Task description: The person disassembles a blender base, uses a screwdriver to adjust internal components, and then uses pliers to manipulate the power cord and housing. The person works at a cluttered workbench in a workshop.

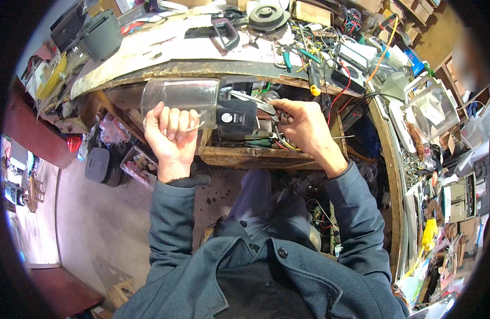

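A clear plastic jug (202, 93) lies on its side over an open drawer at the bench front, with a dark base piece (236, 118) bearing a pale round label at its right end. My left hand (173, 130) is closed against the jug, fingers curled, seemingly round its handle, which is mostly hidden. In my right hand (303, 125) is a silver scissor-like tool (264, 108) with a round pivot, pinched between thumb and fingers. Its narrow jaws point left, over the dark base; whether they touch it I cannot tell.
The wooden drawer (245, 155) below my hands holds green-handled tools and wires. Behind lie a grey C-shaped frame (225, 34), a round grey disc (267, 17), a yellow-and-black screwdriver (313, 78) and a meter with leads (351, 72). A clear container (430, 103) stands right.
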{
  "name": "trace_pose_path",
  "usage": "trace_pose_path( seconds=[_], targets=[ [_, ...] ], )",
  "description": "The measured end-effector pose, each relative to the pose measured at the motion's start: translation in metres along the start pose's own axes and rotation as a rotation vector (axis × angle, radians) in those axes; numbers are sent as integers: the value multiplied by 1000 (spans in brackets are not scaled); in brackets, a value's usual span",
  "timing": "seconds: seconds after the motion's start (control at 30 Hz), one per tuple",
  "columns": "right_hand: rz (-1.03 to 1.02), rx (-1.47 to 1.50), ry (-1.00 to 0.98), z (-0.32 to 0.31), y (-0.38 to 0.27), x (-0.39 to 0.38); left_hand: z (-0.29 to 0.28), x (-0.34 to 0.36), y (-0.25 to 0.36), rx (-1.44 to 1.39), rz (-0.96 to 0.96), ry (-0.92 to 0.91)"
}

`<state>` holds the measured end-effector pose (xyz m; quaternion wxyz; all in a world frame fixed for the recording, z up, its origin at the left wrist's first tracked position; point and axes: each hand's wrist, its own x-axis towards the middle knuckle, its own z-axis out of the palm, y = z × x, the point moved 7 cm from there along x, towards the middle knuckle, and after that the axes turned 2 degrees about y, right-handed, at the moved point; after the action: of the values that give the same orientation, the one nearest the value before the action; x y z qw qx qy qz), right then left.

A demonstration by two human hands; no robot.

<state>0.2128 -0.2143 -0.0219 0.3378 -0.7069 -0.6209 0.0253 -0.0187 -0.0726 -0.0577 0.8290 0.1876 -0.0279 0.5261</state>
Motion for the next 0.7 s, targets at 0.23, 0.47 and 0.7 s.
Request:
trace_pose_path(
  seconds=[0.23, 0.47, 0.7],
  targets=[
    [195, 280, -31, 27, 15, -13, 1, -3, -1, -27, 30, -33],
    [299, 601, -31, 46, 25, -26, -6, -6, 1, -76, 36, 13],
    [262, 543, 60, 45, 22, -30, -4, -4, 4, -67, 31, 2]
  ],
)
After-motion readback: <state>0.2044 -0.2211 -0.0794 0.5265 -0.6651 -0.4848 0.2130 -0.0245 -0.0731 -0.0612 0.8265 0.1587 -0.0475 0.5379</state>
